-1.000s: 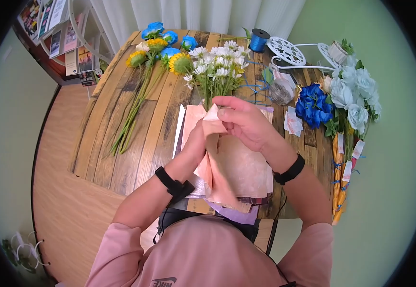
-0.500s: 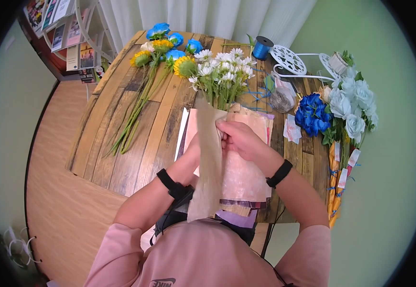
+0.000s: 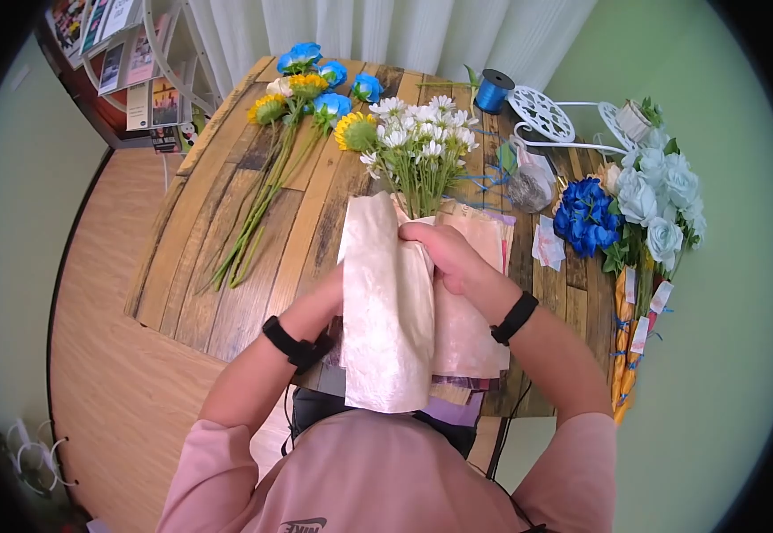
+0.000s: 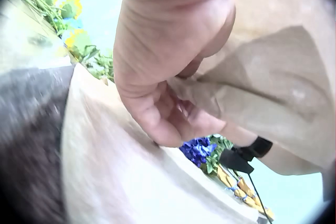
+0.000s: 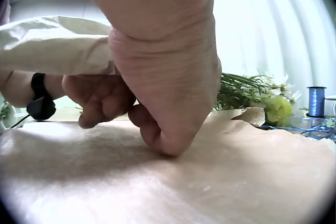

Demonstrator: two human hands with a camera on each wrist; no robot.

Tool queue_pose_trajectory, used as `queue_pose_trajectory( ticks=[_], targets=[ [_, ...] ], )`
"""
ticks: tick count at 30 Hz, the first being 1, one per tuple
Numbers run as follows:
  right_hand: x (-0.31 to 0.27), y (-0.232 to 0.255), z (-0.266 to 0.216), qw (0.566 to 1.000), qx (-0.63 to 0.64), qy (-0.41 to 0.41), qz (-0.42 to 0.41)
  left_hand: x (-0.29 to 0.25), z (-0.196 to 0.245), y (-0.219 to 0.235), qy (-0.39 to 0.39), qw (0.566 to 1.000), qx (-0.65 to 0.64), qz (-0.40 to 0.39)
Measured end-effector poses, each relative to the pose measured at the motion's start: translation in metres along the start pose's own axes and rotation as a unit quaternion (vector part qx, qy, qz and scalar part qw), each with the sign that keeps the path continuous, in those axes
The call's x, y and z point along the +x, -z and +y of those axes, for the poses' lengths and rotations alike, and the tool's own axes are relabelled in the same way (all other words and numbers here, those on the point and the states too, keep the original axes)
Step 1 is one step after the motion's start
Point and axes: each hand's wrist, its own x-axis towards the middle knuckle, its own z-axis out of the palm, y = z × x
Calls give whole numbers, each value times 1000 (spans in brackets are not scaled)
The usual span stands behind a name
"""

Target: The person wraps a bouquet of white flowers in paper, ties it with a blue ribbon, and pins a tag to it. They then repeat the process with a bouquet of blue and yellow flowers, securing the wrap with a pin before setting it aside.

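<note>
A pale pinkish-cream sheet of wrapping paper stands folded over between the two hands. My right hand pinches its right side near the top, thumb uppermost. The left hand grips a fold of the paper with curled fingers; in the head view the sheet hides most of this hand. Both hands hover low over a stack of similar paper sheets. Just beyond, a bunch of white daisies points its green stems toward the paper, which covers their lower ends.
Sunflowers and blue flowers lie on the wooden table at the left. Behind stands a blue ribbon spool beside a white metal stand. At the right edge are dark blue flowers and pale roses.
The sheet has turned over toward the body, from a narrow edge-on fold to a broad face. The left hand has gone behind it, and the right hand still holds its upper part.
</note>
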Motion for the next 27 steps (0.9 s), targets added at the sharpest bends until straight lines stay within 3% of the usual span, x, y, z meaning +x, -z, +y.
queue_pose_trajectory(
  ticks=[1, 2, 5, 7, 10, 12, 14, 16, 19, 20, 22, 24, 27],
  targets=[
    [2, 1, 0, 1000, -1, -9, 4, -1, 7, 2, -6, 1000, 26, 16],
    [2, 0, 1, 1000, -1, -9, 3, -1, 16, 6, 46, 992, -116, 15],
    [1, -3, 2, 1000, 28, 10, 4, -17, 28, 21, 28, 985, -166, -42],
    [-3, -6, -2, 1000, 22, 17, -3, -29, 29, 17, 32, 999, 21, -25],
    [-7, -9, -5, 1000, 7, 20, 9, -42, 35, -3, 6, 993, 115, 15],
    [-1, -7, 2, 999, 10, 31, 9, -34, 26, 6, -16, 988, 155, 13],
    [2, -5, 7, 999, 12, 41, 9, -29, 39, 3, 18, 993, -117, 22],
    [3, -4, 11, 999, 22, 42, 22, -33, 52, -9, 1, 987, -162, -12],
    [5, 1, 14, 999, 10, 39, -3, -34, 55, -20, -69, 988, 88, 104],
    [4, 1, 14, 999, 10, 39, -3, -32, 52, -17, -68, 988, 88, 104],
    [2, 2, 12, 1000, 1, 15, 4, -24, 43, -6, -121, 944, 291, 103],
    [10, 4, 21, 999, 19, 34, 4, -14, 41, 5, -126, 949, 276, 87],
    [14, 9, 26, 997, 51, 53, -4, -3, 39, 11, -198, 949, 206, 136]
  ],
)
